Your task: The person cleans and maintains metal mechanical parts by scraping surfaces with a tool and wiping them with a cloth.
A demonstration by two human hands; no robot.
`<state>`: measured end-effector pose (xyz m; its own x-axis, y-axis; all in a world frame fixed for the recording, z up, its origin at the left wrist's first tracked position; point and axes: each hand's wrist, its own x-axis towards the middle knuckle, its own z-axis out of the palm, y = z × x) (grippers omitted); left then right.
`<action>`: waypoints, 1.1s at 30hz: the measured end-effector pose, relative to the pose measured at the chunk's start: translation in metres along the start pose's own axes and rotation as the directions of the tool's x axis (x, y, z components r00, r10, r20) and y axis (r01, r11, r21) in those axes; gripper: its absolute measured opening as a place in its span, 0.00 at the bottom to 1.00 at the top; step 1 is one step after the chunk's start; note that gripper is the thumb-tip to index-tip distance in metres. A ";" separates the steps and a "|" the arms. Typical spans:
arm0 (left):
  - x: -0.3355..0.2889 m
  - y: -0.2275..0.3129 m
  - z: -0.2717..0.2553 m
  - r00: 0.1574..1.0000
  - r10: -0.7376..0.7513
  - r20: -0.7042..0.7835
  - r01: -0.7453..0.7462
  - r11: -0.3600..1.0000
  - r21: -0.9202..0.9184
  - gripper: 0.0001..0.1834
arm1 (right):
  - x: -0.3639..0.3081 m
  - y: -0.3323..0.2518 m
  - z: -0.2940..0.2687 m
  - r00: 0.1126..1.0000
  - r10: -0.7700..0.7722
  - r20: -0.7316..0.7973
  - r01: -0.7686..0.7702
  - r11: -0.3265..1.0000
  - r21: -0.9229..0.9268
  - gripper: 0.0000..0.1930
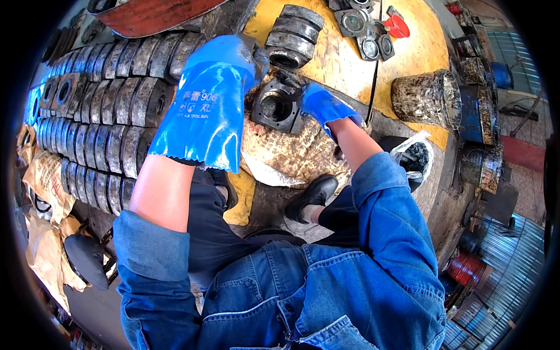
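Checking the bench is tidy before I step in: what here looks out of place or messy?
The brown cloth under the square metal housing is heavily grease-stained and rumpled. The round container at the right is caked with grime outside. The grey ring parts at the left stand in orderly rows.

Bench count: parts and containers
Two blue gloved hands (219,87); one square bearing housing (279,108); four stacked housings (293,36); three grimy tubs (426,99); one red lid (398,27); three rows of metal blocks (105,99).
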<state>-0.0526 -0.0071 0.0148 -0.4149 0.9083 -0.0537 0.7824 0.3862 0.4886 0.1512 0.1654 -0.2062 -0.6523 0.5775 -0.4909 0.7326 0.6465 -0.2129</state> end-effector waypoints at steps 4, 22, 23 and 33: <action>-0.002 -0.006 0.002 1.000 -0.021 -0.002 0.021 1.000 0.010 0.17 | -0.043 -0.019 -0.015 0.996 0.062 -0.058 -0.033 0.913 0.407 0.14; -0.008 0.011 -0.006 1.000 -0.017 0.005 0.017 0.999 0.028 0.16 | -0.093 -0.086 -0.025 0.973 0.121 0.196 -0.225 0.672 0.705 0.13; -0.009 0.011 -0.007 1.000 -0.021 0.003 0.021 0.999 0.031 0.16 | -0.089 -0.073 -0.008 0.988 0.133 0.079 -0.154 0.772 0.617 0.12; 0.003 0.010 0.008 1.000 -0.028 0.012 0.028 0.999 0.031 0.16 | -0.175 0.101 0.008 0.963 0.242 0.118 -0.111 -0.042 0.993 0.08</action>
<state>-0.0423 0.0003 0.0126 -0.4310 0.8990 -0.0783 0.7845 0.4162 0.4597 0.3409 0.1256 -0.1487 -0.4275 0.6538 -0.6243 0.2349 -0.5865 -0.7751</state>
